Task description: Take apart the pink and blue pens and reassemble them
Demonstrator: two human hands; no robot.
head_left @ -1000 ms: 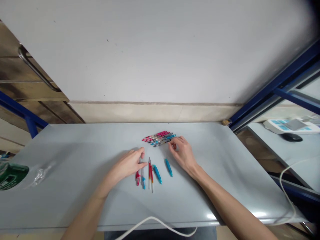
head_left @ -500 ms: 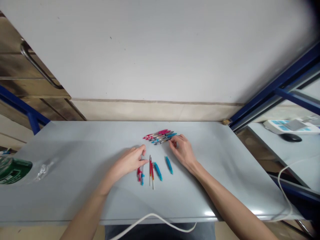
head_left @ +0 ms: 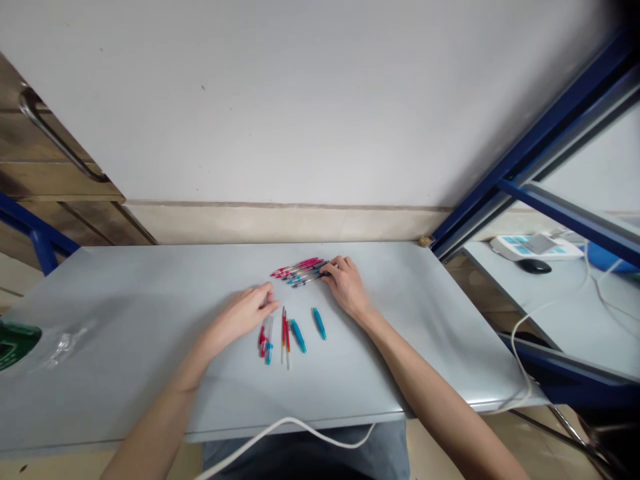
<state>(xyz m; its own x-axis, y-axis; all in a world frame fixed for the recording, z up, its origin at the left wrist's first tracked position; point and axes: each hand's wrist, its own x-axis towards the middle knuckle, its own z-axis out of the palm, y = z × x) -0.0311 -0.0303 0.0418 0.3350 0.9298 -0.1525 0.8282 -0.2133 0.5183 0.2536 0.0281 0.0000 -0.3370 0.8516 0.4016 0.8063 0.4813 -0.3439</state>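
Note:
My right hand is at the right end of a row of pens, its fingertips closed on the end of a dark pen. The row holds pink, grey, blue and black pens lying slantwise side by side. My left hand hovers with curled fingers, thumb apart from the index, nothing visible between them. Just below it lie a red pen part and a clear barrel with a blue end. Two red refills lie beside them, then two blue pen barrels, one further right.
The grey table meets a pale wall. At the left are a green container and crumpled clear plastic. A white cable crosses the front edge. Behind the blue frame at right sit a mouse and a white device.
The view has shifted to the right, so everything sits further left in it. My right hand's fingers remain at the pen row's right end. My left hand stays near the loose parts.

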